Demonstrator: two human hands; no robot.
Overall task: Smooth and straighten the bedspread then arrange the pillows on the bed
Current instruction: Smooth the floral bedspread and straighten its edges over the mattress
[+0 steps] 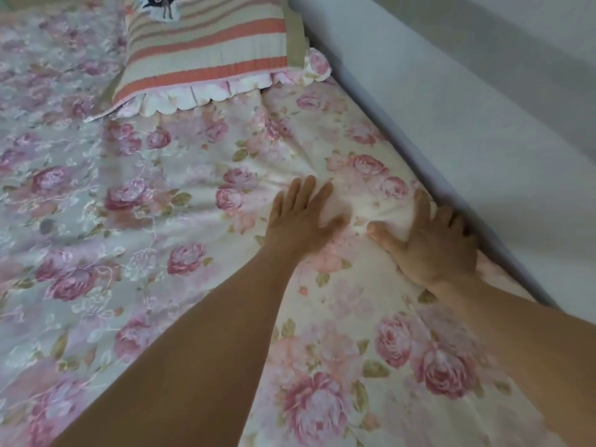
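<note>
A floral bedspread with pink roses covers the bed. My left hand lies flat on it with straight fingers, pressing the cloth. My right hand presses flat near the bed's right edge, its outer fingers at the gap by the wall. A small ridge of wrinkled cloth stands between the two thumbs. At the top lies a striped beige and coral pillow on top of a floral pillow with a scalloped frill.
A pale wall runs along the bed's right side, close to my right hand. The bedspread stretches wide to the left and toward me, with light wrinkles above my hands.
</note>
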